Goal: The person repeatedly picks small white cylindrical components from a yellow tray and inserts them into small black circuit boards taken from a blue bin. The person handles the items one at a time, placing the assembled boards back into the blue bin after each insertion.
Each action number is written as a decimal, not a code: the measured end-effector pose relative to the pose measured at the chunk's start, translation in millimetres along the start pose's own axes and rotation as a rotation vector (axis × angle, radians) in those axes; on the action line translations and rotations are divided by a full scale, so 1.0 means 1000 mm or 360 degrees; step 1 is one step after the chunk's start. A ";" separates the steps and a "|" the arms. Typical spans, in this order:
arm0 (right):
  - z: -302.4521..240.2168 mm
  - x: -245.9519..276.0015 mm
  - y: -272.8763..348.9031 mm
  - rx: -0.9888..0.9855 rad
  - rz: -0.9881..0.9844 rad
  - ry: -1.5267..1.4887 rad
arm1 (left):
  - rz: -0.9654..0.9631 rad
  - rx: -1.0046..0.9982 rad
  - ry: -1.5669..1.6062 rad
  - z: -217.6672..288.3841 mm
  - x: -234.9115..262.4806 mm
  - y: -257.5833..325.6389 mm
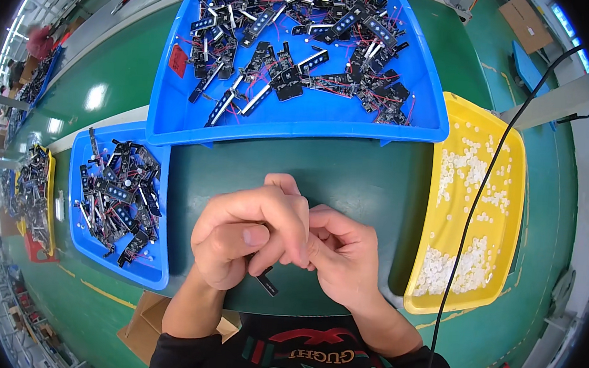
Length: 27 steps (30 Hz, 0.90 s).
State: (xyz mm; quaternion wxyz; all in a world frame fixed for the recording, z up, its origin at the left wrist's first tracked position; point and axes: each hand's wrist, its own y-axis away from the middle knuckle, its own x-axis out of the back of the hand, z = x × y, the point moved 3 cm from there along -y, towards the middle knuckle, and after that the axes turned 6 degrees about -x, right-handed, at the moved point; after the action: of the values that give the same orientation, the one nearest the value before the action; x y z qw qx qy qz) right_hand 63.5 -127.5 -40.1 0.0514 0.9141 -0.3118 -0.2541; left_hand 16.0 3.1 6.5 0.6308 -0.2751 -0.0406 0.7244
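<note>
The left hand (245, 239) curls tight around a small black strip (265, 280), and the right hand (341, 253) presses its bent fingertips against it, touching the left. The strip's long axis slants down and to the right, its free end poking out below the left palm. It sits over the dark green mat (350, 174), between a blue tray (120, 205) of black parts and a yellow tray (472, 212) of white pieces.
</note>
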 end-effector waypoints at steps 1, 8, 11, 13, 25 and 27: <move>-0.001 0.000 0.001 0.0075 -0.0005 -0.0011 | 0.0014 -0.0013 0.0034 -0.002 0.000 0.000; -0.008 -0.004 0.005 0.0421 -0.0044 -0.0190 | 0.0192 -0.0192 0.0487 -0.008 0.000 -0.004; -0.009 -0.002 0.008 0.0581 -0.0015 -0.0195 | 0.0323 -0.0119 0.0377 -0.012 0.005 -0.002; -0.012 0.001 0.010 0.0708 0.0026 -0.0191 | 0.0452 0.0070 0.0189 -0.010 0.003 -0.003; -0.027 0.015 0.015 0.1043 0.0248 -0.0027 | 0.0107 0.0124 -0.0372 -0.011 -0.015 -0.002; -0.029 0.016 0.015 0.1050 0.0256 0.0161 | 0.0118 0.0107 -0.0401 -0.010 -0.012 -0.002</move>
State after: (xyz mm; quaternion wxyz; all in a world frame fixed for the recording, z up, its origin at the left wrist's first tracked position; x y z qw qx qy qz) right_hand 80.3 -151.0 -18.0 -0.2116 0.8654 -0.4454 -0.0889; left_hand 22.8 -10.4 3.5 0.6025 -0.1619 -0.0849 0.7769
